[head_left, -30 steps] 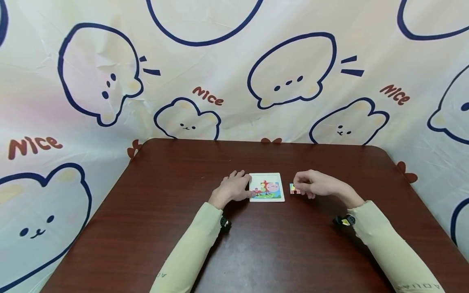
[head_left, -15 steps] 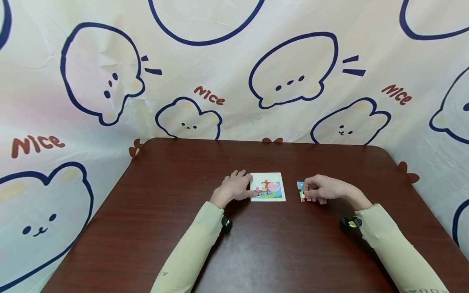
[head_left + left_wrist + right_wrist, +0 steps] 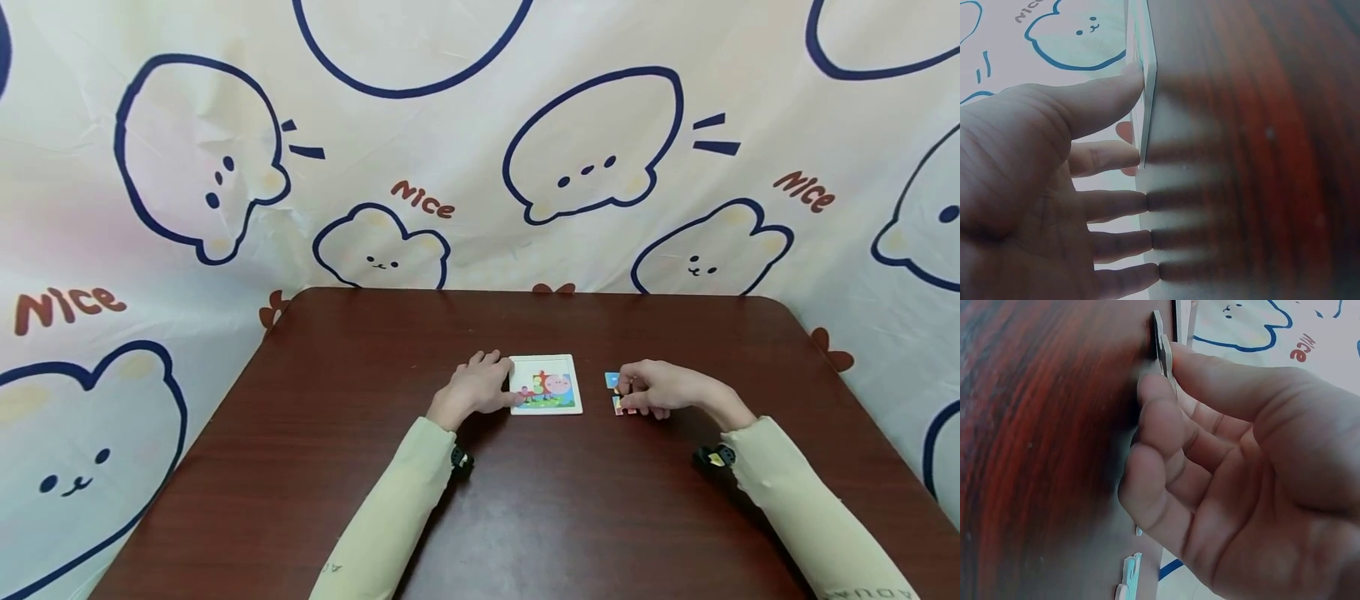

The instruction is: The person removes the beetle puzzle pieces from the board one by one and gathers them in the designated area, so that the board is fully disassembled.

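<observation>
A white-framed picture puzzle board (image 3: 531,365) lies flat on the brown table, showing pink and red cartoon figures on a green and blue ground. My left hand (image 3: 474,387) is at its left side, thumb laid over the frame edge. In the left wrist view the other fingers are straight, their tips down at the tabletop. To the right of the board, my right hand (image 3: 654,388) pinches a thin jigsaw piece (image 3: 1164,353) between thumb and fingers, close over the table. A blue jigsaw piece (image 3: 612,380) shows just beyond the fingertips.
Further light-blue pieces (image 3: 1130,575) lie beside the right hand in the right wrist view, partly hidden by it. The brown table (image 3: 375,517) reaches back to a cartoon-printed cloth (image 3: 480,150), which also hangs at both sides.
My right hand has shifted right and slightly nearer, away from the board, with the pinched piece. The blue piece beyond its fingertips has come into sight. The left hand stays put.
</observation>
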A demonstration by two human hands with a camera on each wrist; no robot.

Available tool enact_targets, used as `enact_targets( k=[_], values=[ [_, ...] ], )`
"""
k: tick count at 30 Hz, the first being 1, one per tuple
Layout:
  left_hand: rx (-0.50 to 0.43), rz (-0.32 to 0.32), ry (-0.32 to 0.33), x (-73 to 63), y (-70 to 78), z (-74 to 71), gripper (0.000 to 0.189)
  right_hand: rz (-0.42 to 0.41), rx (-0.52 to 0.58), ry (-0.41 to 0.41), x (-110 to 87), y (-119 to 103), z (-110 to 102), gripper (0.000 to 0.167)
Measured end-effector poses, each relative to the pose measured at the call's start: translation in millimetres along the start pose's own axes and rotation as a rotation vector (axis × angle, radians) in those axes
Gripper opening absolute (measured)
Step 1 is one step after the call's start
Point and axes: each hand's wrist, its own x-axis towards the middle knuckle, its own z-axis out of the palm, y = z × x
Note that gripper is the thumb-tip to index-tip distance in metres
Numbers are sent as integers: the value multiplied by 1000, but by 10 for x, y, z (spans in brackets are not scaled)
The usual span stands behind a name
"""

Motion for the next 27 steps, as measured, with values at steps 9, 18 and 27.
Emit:
enact_targets(
  k=[9,18,27],
  values=[
    [-20,0,-4,-16,17,-23,56,84,-44,45,-8,-98,16,18],
    [-11,3,0,-12,33,-22,54,129,-73,67,-36,-167,21,21],
    [-6,-4,-2,-6,5,-3,56,103,-85,85,-20,-218,52,19]
  ],
)
